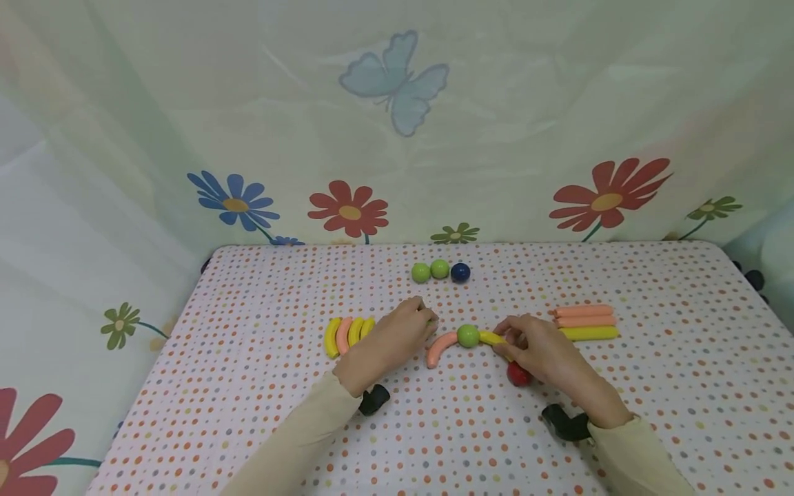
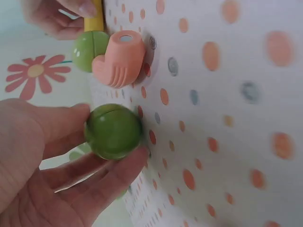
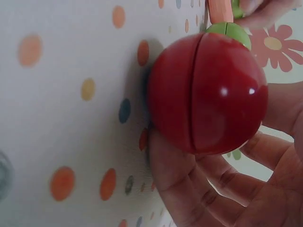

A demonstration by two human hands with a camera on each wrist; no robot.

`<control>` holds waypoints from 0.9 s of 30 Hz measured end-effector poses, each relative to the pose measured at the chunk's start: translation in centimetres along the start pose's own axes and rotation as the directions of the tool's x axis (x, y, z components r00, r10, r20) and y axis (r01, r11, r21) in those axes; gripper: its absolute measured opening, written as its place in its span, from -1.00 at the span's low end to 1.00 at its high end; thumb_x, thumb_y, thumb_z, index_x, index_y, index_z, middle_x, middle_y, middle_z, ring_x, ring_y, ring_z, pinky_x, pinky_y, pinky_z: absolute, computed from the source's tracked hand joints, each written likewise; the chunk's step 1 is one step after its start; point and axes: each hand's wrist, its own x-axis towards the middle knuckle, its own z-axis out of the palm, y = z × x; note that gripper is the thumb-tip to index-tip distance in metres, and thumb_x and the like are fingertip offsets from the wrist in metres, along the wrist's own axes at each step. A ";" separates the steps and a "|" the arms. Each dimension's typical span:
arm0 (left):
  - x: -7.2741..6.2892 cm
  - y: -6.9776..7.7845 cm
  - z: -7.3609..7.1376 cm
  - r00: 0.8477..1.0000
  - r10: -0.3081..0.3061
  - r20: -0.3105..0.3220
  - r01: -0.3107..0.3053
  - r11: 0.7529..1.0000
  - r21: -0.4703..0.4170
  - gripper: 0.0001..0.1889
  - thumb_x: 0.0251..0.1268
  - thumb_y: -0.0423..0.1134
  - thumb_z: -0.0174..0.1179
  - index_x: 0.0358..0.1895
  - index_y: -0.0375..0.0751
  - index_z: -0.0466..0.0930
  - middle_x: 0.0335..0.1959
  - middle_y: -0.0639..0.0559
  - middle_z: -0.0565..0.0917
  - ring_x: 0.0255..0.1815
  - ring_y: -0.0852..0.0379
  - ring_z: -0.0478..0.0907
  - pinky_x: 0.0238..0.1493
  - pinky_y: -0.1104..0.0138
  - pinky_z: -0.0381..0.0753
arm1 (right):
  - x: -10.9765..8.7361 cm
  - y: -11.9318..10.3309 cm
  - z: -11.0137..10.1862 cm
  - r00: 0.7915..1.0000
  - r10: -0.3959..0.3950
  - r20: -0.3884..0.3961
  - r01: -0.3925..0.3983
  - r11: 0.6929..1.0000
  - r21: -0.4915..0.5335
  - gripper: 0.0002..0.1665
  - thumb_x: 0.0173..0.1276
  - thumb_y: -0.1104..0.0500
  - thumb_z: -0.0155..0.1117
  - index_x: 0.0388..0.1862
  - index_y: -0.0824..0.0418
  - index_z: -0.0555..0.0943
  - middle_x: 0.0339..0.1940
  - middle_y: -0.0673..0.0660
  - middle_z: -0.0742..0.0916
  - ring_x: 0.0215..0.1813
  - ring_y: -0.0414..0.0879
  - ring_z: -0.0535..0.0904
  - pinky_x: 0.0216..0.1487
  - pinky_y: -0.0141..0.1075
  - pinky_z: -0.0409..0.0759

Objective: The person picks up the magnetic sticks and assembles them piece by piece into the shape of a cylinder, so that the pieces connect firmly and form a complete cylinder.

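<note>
My left hand [image 1: 403, 331] grips a green ball [image 2: 113, 132] between thumb and fingers, just above or on the table; the head view hides that ball. To its right, a curved pink piece [image 1: 439, 348] touches another green ball [image 1: 468, 336], whose other side meets a curved yellow piece [image 1: 489, 337]. My right hand [image 1: 548, 351] pinches this yellow piece, covering part of it. A red ball [image 1: 518, 374] sits at the yellow piece's lower end, beneath the right hand; in the right wrist view fingers lie close behind it.
Several curved yellow and pink pieces [image 1: 332, 337] lie side by side left of my left hand. Straight pink and yellow rods [image 1: 586, 333] lie right of my right hand. Two green balls [image 1: 421, 273] and a dark blue ball [image 1: 460, 273] stand in a row farther back on the dotted tablecloth [image 1: 273, 289].
</note>
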 end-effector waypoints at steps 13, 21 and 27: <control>-3.2 -0.7 0.8 0.997 -0.054 -0.048 0.046 0.985 -0.164 -0.67 0.35 -0.28 0.46 0.10 -0.32 0.67 -0.17 0.01 0.58 -0.23 0.18 0.40 -0.18 0.43 0.49 | 1.0 -2.5 0.4 0.976 -0.212 0.045 0.217 0.958 -0.186 -0.45 0.30 0.15 0.58 0.25 0.12 0.63 -0.12 0.14 0.60 -0.28 -0.07 0.50 -0.42 -0.22 0.48; -4.0 -0.7 0.7 0.994 -0.091 -0.061 0.073 0.966 -0.248 -0.70 0.53 -0.23 0.28 0.16 -0.33 0.68 -0.03 -0.05 0.63 -0.14 0.17 0.51 -0.08 0.40 0.59 | 2.0 -2.8 0.5 0.966 -0.252 0.061 0.259 0.951 -0.171 -0.56 0.25 0.19 0.62 0.09 0.16 0.72 -0.14 0.11 0.69 -0.21 -0.06 0.61 -0.26 -0.05 0.66; -3.9 -0.8 0.7 0.992 -0.117 -0.050 0.091 0.924 -0.372 -0.75 0.50 -0.29 0.30 0.12 -0.34 0.68 -0.01 -0.07 0.68 -0.20 0.21 0.50 -0.18 0.43 0.56 | 2.2 -2.9 0.5 0.989 -0.137 0.058 0.142 0.985 -0.101 -0.52 0.28 0.18 0.60 0.13 0.26 0.66 -0.20 0.10 0.70 -0.24 -0.06 0.58 -0.27 -0.12 0.63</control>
